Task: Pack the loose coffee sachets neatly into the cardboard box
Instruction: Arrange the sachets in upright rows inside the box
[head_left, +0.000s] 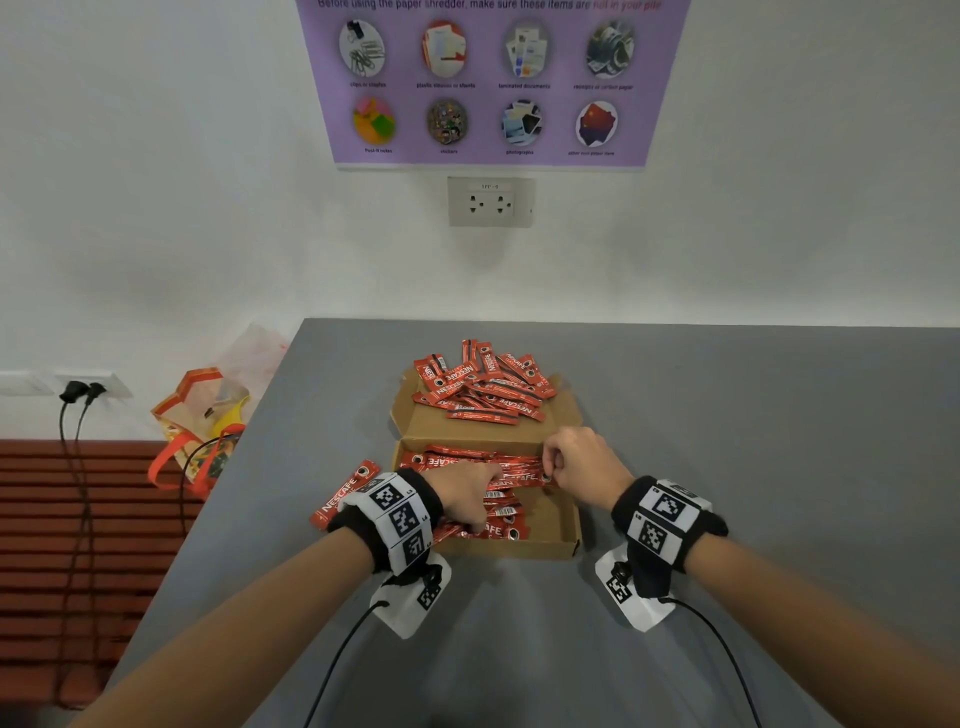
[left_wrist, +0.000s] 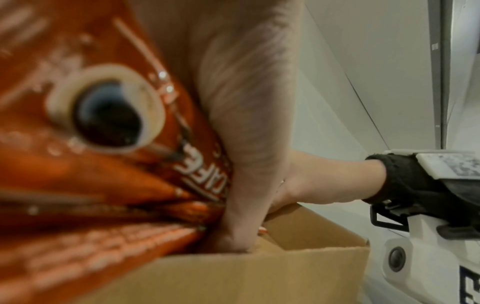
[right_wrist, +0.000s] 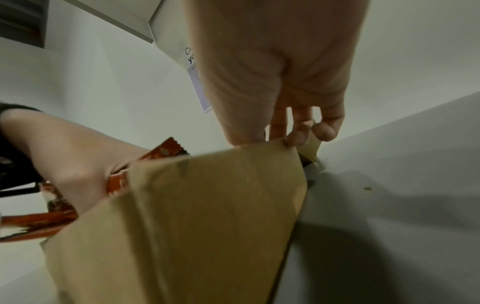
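Note:
An open cardboard box (head_left: 519, 550) sits on the grey table, and a row of red coffee sachets (head_left: 467, 460) lies inside it. My left hand (head_left: 480, 506) reaches into the box's left half and grips a bundle of sachets (left_wrist: 103, 164). My right hand (head_left: 553, 465) pinches the right ends of the sachets near the box's right wall (right_wrist: 194, 226); that wall hides its fingertips in the right wrist view. A loose pile of sachets (head_left: 483, 387) rests on the opened lid (head_left: 431, 426) behind. One sachet (head_left: 345, 491) lies on the table left of the box.
The grey table (head_left: 727, 415) stands against a white wall with a socket (head_left: 491, 202) and a purple poster (head_left: 493, 83). A plastic bag with red handles (head_left: 208, 426) hangs off the table's left edge. Plugged cables (head_left: 78, 392) and a slatted bench (head_left: 78, 519) are at left.

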